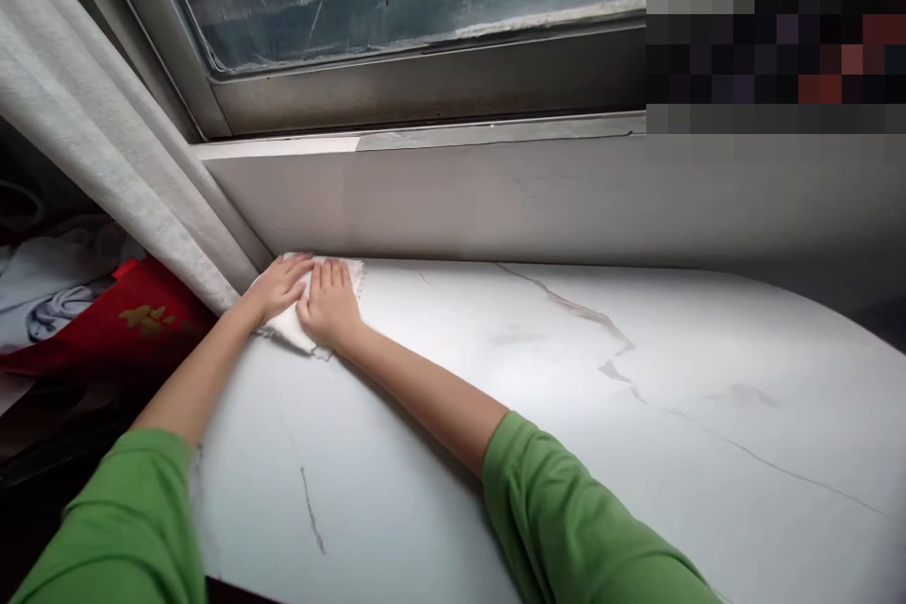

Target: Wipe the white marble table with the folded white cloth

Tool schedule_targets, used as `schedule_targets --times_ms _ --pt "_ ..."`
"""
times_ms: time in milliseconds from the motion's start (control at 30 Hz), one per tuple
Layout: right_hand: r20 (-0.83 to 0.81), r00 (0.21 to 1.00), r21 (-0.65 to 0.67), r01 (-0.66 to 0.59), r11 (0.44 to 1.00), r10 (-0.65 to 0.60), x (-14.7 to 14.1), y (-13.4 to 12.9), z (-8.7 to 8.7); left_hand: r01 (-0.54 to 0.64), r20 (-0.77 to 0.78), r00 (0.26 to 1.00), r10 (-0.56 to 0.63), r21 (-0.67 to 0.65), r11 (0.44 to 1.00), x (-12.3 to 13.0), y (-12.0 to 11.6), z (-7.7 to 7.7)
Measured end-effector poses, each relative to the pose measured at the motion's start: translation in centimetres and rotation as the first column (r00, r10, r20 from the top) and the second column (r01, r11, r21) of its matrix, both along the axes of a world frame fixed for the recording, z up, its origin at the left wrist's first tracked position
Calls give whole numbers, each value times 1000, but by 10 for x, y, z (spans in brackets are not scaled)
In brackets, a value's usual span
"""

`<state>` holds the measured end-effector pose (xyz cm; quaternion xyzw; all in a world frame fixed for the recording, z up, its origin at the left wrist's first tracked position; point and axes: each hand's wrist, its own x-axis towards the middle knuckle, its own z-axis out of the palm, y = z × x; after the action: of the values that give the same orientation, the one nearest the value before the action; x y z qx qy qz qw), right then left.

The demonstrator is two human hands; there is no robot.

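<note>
A white cloth with frayed edges lies flat on a white marble-patterned surface, at its far left corner by the wall. My left hand rests on the cloth's left part, palm down, fingers stretched out toward the right. Beside it, my right hand presses flat on the middle of the cloth with its fingers pointing to the wall. The two hands are close together, and the cloth's edges show around them.
A light curtain hangs at the left, above a red bag and piled clothes. Behind the surface stand a low wall and a window frame. The upper right corner is pixelated.
</note>
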<state>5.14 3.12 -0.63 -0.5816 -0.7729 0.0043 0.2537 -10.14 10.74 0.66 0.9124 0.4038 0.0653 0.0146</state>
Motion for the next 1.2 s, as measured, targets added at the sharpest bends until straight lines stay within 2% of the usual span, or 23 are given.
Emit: schedule_targets --times_ms 67,133,200,300,367,467,667,767,867,933,1033,1100,1200 --pt "-16 999 7 42 999 -41 6 18 -1 -13 -16 1000 13 16 1000 13 21 -1" --pt "-23 998 14 56 998 -56 10 27 -2 -34 -25 999 35 20 999 20 26 -1" --pt "-26 998 25 54 998 -54 11 29 -3 -68 -29 997 68 10 998 21 20 -2" --pt "-19 1000 23 0 1000 1 7 20 -4 -169 -25 985 168 -13 986 15 -6 -2" --pt "-10 998 7 -55 998 55 1 6 -4 -220 -18 975 220 -29 975 6 -29 -2" --pt "0 992 -18 -125 992 125 -14 -30 -1 -242 3 970 243 -37 970 -16 -72 0" --pt "30 948 -54 -313 948 315 -40 -127 7 -237 35 971 237 -7 971 -61 -191 4" --pt "39 904 -5 -426 905 426 -39 -170 6 -252 38 967 250 69 965 -67 -250 0" --pt "50 872 59 -488 871 486 -33 -196 3 -268 44 964 264 163 950 -66 -285 -7" --pt "50 871 73 -491 868 488 -30 -198 2 -262 35 965 260 181 948 -63 -288 -9" --pt "44 884 56 -467 883 465 -23 -175 2 -270 6 962 272 141 953 -53 -263 -10" --pt "58 891 25 -453 891 451 -14 -143 3 -320 -6 946 323 111 941 -38 -228 -8" --pt "104 922 -45 -371 928 374 6 -84 6 -386 -13 922 387 65 920 -2 -161 -1"
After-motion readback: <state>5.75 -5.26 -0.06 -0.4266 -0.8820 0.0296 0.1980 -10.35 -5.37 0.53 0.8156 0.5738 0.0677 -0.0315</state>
